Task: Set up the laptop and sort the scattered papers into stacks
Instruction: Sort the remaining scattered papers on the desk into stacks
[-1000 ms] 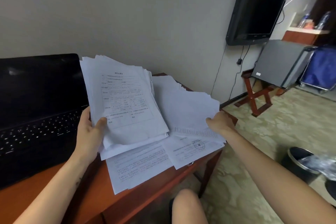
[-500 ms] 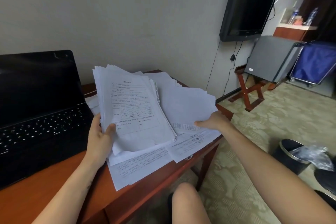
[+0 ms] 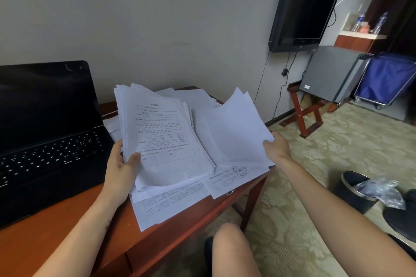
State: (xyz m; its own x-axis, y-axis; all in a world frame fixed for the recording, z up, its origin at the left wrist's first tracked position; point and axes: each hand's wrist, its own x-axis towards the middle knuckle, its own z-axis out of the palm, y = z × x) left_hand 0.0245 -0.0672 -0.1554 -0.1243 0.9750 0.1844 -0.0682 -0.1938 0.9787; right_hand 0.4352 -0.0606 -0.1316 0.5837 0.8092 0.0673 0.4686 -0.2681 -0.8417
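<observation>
White papers lie scattered on the right end of the wooden desk, beside the open black laptop that stands at the left. The left hand holds a thick stack tilted above them — thumb pressed on the printed top page, the other fingers hidden under it. The right hand pinches the right edge of some blank sheets — fingers curled close together.
</observation>
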